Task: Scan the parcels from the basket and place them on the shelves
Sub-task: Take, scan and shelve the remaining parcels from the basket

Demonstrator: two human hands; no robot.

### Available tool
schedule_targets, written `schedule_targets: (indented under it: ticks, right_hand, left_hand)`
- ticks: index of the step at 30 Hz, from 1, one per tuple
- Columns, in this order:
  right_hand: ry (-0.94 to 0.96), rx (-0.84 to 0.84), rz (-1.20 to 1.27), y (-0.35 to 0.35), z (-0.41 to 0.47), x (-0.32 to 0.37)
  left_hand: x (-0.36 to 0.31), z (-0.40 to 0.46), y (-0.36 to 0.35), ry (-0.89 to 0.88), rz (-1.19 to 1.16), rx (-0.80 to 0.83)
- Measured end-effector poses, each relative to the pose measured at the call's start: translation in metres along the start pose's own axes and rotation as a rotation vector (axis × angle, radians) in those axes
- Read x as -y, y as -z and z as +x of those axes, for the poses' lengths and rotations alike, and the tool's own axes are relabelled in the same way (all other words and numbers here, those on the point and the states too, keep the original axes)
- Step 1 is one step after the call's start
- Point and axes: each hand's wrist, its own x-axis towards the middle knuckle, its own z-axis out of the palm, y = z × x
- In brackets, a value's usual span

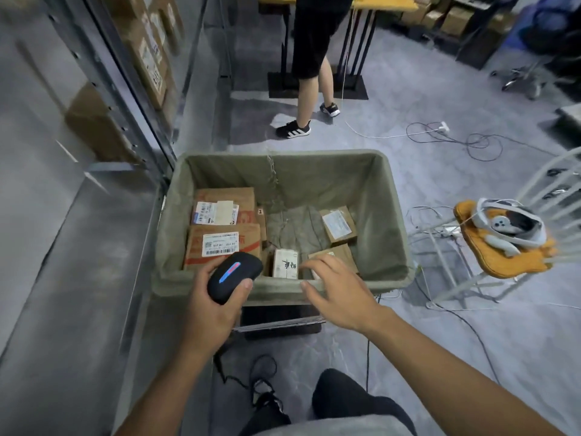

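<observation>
The shelves (103, 89) run up my left side, metal uprights with brown cartons stacked behind them, reaching from near to far. Right in front of me sits the basket (393, 215), a big bin lined in olive cloth, its near rim just under my hands. Far beyond it a person (311, 58) in black shorts and black trainers stands at a yellow-topped table (399, 3), and to the right a white wire chair (490, 278) carries an orange cushion (503, 265) with a white headset (515, 228) lying on it; cables trail over the grey floor (408, 105) around it. Inside the basket, two large brown parcels (224, 243) with white labels lie side by side against the left wall, one farther and one nearer. Toward the right lie two smaller brown parcels (338, 225), and between the groups a small white box (284, 262) stands close to the near wall. My left hand (213, 309) is wrapped around the black scanner (234, 276), thumb along its right side, its lit blue-and-red strip facing up, held over the near-left corner of the basket above the nearer large parcel. My right hand (339, 294) holds nothing: fingers spread and loosely bent, palm down, hovering over the near rim, fingertips above the white box and the nearest small brown parcel, partly hiding the latter. I cannot tell whether they touch anything.
</observation>
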Motion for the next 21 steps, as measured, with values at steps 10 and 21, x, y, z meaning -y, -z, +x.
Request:
schedule_targets:
  ticks: [10, 21]
  right_hand:
    - [-0.152, 0.115, 0.025, -0.015, 0.074, -0.057]
    - [-0.416, 0.347, 0.095, -0.116, 0.152, -0.082]
  left_hand:
    - [0.010, 0.047, -0.028, 0.075, 0.051, 0.039]
    - [0.013, 0.067, -0.055, 0.144, 0.088, -0.008]
